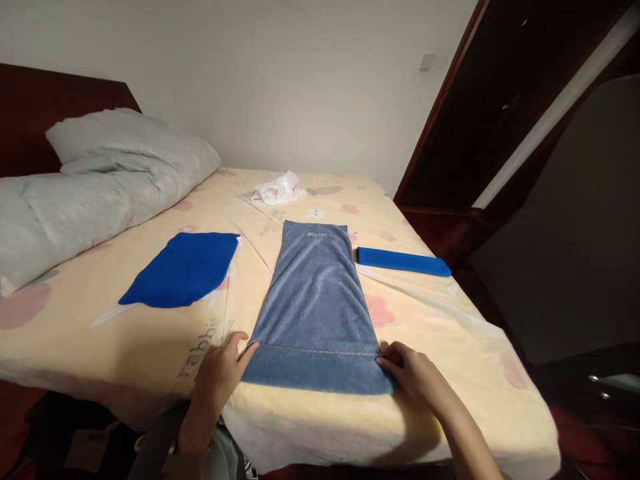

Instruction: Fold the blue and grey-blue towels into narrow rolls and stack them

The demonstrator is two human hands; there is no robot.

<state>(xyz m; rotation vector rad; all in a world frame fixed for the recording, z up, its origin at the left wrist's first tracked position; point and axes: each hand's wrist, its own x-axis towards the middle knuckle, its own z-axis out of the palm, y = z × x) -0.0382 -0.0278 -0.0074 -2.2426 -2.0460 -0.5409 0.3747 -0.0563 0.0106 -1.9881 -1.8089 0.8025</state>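
Observation:
A grey-blue plush towel (320, 293) lies lengthwise on the bed, with small light lettering near its far end. Its near end is turned up into a band, and a stitched hem line runs across the top of that band. My left hand (225, 365) pinches the band's left corner between thumb and forefinger. At the opposite corner, my right hand (411, 368) is closed on the fold in the same way. Left of the towel a blue cloth (185, 270) is spread flat. A narrow folded blue cloth (404, 261) lies to the right.
The bed has a pale yellow patterned sheet (300, 417). A crumpled white plastic bag (280, 189) sits near the wall. A grey quilt (110, 170) is heaped at the left, against a dark wooden headboard (60, 100). Dark wooden furniture (465, 127) stands at the right.

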